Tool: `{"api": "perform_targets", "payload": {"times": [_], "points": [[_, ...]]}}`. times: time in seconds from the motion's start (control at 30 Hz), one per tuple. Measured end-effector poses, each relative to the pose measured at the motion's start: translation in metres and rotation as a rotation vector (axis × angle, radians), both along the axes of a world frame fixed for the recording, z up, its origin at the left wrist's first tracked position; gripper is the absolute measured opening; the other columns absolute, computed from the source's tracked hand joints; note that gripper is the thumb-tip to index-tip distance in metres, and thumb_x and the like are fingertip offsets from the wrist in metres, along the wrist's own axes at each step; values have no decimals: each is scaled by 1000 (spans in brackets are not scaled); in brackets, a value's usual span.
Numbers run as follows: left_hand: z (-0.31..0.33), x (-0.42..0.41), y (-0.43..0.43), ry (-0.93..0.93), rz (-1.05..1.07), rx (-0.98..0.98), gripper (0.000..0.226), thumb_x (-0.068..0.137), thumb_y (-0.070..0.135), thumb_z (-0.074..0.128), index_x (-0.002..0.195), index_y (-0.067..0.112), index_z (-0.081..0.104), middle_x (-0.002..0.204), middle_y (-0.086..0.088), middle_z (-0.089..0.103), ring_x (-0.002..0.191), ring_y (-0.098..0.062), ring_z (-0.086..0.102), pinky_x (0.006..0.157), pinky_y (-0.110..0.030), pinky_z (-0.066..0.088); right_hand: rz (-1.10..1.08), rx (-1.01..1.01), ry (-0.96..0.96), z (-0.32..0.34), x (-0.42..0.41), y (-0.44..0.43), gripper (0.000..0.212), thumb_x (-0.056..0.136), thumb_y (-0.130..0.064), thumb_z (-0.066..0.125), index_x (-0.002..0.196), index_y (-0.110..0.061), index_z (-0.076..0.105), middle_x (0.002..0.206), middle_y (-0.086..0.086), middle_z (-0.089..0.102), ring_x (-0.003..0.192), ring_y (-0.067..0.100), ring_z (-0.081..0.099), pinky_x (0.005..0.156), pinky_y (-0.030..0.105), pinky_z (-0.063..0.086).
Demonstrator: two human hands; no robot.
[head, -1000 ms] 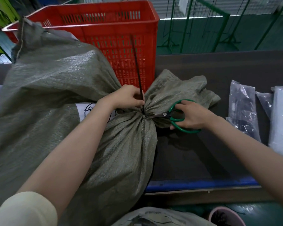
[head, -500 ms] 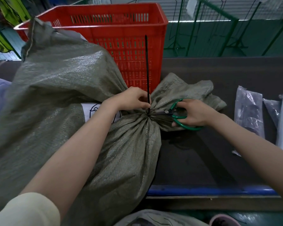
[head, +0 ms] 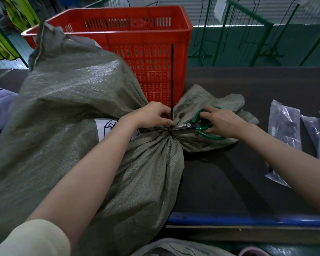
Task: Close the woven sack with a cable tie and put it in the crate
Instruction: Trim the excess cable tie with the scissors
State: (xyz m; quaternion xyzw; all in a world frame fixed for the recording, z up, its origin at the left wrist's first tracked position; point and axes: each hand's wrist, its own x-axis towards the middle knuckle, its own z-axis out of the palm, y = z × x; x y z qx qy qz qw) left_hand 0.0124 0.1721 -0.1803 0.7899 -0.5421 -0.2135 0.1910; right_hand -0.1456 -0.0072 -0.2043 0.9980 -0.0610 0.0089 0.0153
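Hands (head: 156, 116) on cable tie (head: 172, 78) at sack (head: 78, 111) neck.

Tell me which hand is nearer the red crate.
Left. The left hand pinches the cable tie just in front of the red crate; the right hand holds the scissors farther right, over the sack.

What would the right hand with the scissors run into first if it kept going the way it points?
Probably the black cable tie: the right hand aims the scissors leftward at its base.
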Motion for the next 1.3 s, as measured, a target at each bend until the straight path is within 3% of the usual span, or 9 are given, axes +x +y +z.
{"api": "perform_targets", "payload": {"times": [0.13,0.3,0.53,0.73,0.83,0.93,1.13,1.2,1.3], "points": [[-1,1,0,7,12,13,19,86,24,61,100,16,69,100,2,69,90,-11,60,82,-27,48,45,32,-84,0,1,-1,49,80,-42,63,121,-14,59,110,6,60,96,27,61,75,34,48],[0,-1,0,24,5,-1,7,85,24,60,88,27,66,85,18,62,85,-5,58,79,-24,47,136,-143,-131,3,1,-5,51,74,-57,63,92,-10,71,85,7,70,76,29,66,55,27,34],[2,0,1,46,39,-46,15,87,21,59,97,13,67,91,6,65,87,-10,61,78,-23,49,164,-346,70,15,7,1,46,88,-47,46,105,-8,63,103,7,67,90,27,64,63,29,34],[6,0,0,34,49,-103,17,88,21,58,98,11,67,102,1,67,96,-13,60,84,-25,48,119,-310,56,8,4,-1,45,87,-48,47,103,-9,63,101,7,68,90,28,65,62,29,34],[9,-6,-3,43,59,-179,14,90,19,54,97,12,63,97,6,62,93,-10,56,77,-14,42,-44,-186,-60,6,-15,-6,43,85,-48,50,95,-9,66,95,8,71,88,30,66,62,29,35],[11,-20,-13,54,4,-134,10,92,20,49,95,14,56,96,3,63,93,-15,57,79,-23,44,-331,77,-296,-12,-52,-6,46,78,-49,56,78,-5,69,79,18,72,79,37,67,64,34,46],[1,-72,-55,-131,-371,96,3,90,16,49,93,15,50,86,1,59,75,-14,54,66,-21,32,-1063,402,-324,-58,-110,8,40,82,-42,56,99,-9,71,99,25,69,99,41,63,80,39,48],[-6,-87,-71,-36,-396,164,2,91,14,48,91,16,47,84,2,65,65,-9,57,70,-25,41,-1243,497,-303,-71,-126,10,43,82,-40,54,99,-3,68,102,25,68,100,41,61,82,39,48],[-24,-117,-93,331,-292,296,7,91,4,43,89,11,44,87,-12,69,53,-9,62,67,-28,51,-1377,626,-262,-86,-144,12,45,85,-37,54,101,4,65,108,26,66,103,41,60,81,38,47]]}}
